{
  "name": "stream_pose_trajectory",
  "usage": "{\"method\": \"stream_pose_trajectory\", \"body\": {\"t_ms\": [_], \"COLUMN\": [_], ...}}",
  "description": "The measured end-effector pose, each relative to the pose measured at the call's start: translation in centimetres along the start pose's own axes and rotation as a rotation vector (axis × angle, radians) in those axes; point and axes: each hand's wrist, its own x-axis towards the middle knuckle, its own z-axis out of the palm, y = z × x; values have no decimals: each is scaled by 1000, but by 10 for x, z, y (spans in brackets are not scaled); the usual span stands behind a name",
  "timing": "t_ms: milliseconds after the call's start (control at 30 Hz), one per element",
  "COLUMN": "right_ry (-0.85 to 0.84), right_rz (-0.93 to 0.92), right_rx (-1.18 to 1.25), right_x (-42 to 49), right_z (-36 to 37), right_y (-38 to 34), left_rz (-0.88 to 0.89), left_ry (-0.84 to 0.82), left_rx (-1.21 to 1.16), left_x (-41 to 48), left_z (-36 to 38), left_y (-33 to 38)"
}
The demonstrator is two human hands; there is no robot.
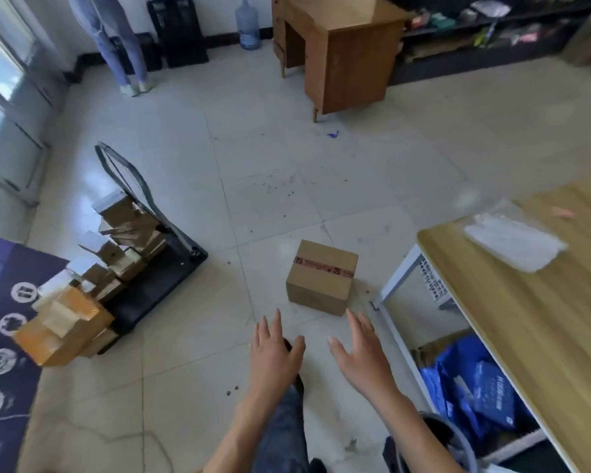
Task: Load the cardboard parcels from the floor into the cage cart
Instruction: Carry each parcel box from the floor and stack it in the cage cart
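A small brown cardboard parcel [321,276], sealed across the top with a strip of red printed tape, sits alone on the pale glossy floor tiles [287,165], just beside the white leg of a light wooden table [526,319]. The left hand [273,349] and right hand [359,353] are stretched out just short of it, both empty. Their fingers are straight and spread, and the palms face each other roughly a parcel's width apart.

I'd guess the parcel is light and fairly stiff, with crisp, undented corners. The plain card should give enough grip, so a palm flat on each side face, low down, looks the safest hold. The taped top may be slicker.

The black platform cart with a grey hoop handle [151,288] stands well off to the left. It carries an untidy stack of cardboard parcels [82,302], some leaning over the near edge, so a new parcel wants a level spot. The tiles are speckled with grit and look smooth underfoot.

Farther off are a brown wooden desk [348,52], a blue water bottle [248,23] and a person in jeans [116,39]. Blue plastic bags [475,387] lie under the table.
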Motion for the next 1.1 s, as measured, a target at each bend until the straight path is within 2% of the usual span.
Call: {"method": "stream_pose_trajectory", "body": {"t_ms": [267, 533, 767, 933, 1100], "right_ry": [-26, -33, -101, -132, -117], "right_rz": [212, 307, 467, 567, 635], "right_rx": [10, 41, 50, 52, 124], "right_x": [167, 331, 468, 562, 644], "right_z": [-16, 3, 66, 129, 177], "right_y": [-2, 14, 123, 230, 321], "left_rz": [-61, -82, -202, -302, -329], "left_ry": [-134, -311, -338, -290, -296], "left_rx": [52, 199, 254, 192, 139], "left_x": [196, 347, 507, 621, 706], "left_z": [21, 71, 153, 222, 288], "left_y": [40, 51, -4, -73, -133]}}
